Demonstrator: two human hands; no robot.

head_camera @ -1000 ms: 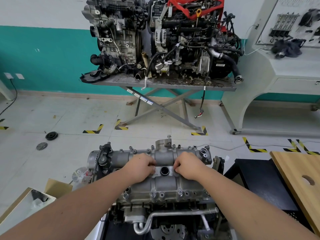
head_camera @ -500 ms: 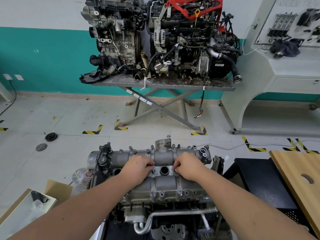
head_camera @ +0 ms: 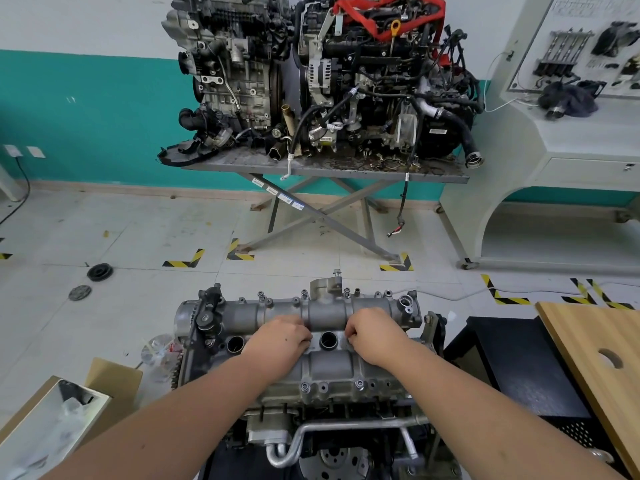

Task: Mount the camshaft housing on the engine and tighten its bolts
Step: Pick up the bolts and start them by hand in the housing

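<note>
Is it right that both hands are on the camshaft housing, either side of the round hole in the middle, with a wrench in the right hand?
Not quite. The head view shows no wrench: the right hand and left hand rest bare on the camshaft housing, either side of the round hole.

Grey cast camshaft housing (head_camera: 325, 362) seated level on engine (head_camera: 322, 431), 6 o'clock; bolts (head_camera: 304, 386) upright along edges, plug wells open.

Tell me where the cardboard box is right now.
The cardboard box sits open on the floor at the lower left of the head view, left of the engine and under the left forearm.
</note>
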